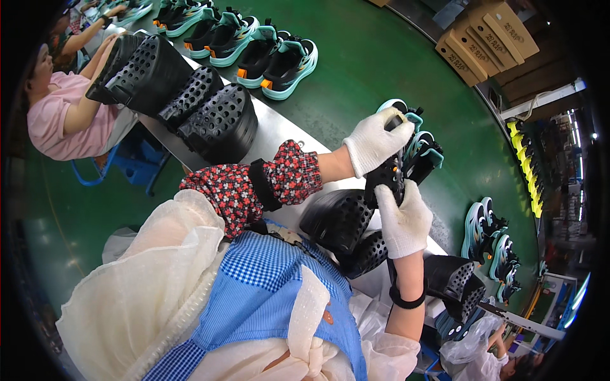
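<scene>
Shoe [389, 181], black and held between two white-gloved hands, is seen right of the frame's centre, above the edge of a green conveyor belt [375, 70]. The left hand [376, 145] is clenched over the top of the shoe, and the right hand [404, 221] is closed around it from below. A floral sleeve is worn on the left forearm and a black band on the right wrist.

The belt is seen curving from the upper left to the lower right of the frame. A grey metal counter [279, 130] runs along its near edge. Black perforated shoe moulds [190, 95] are stacked on the counter at the upper left, and more of them [340, 219] lie just under the hands. Black and teal sneakers [254, 47] are lined up on the belt at the top, two more [419, 149] lie just beside the held shoe, and another group [489, 238] is seen at the lower right.

Brown cardboard boxes [486, 38], oblong and printed with dark lettering, are stacked at the upper right beyond the belt. A row of yellow items [527, 165] runs down the right edge. A person in a pink shirt [54, 114] is seated at the upper left.
</scene>
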{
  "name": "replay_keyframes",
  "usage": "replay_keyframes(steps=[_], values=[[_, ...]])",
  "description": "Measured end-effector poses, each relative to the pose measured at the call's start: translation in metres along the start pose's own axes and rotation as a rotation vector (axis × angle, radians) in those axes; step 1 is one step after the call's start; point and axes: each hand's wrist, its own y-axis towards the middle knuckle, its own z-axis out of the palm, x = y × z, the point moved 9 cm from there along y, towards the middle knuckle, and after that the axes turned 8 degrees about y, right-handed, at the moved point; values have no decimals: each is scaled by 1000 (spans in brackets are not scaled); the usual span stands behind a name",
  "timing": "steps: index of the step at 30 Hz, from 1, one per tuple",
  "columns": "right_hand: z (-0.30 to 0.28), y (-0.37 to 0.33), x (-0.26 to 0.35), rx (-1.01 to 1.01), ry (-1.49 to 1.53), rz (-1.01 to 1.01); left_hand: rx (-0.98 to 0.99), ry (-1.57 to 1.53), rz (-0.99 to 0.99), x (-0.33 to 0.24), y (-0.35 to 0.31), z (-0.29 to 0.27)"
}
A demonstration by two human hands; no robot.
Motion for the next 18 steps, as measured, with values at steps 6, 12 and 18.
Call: replay_keyframes(steps=[6, 12, 18], values=[[-16, 42, -25, 24, -596, 56, 234, 130, -286, 50, 14, 0], [-11, 116, -60, 248, -630, 115, 620, 1009, 181, 70, 0, 40], [17, 158, -37, 233, -728, 239, 686, 1220, 91, 101, 19, 57]])
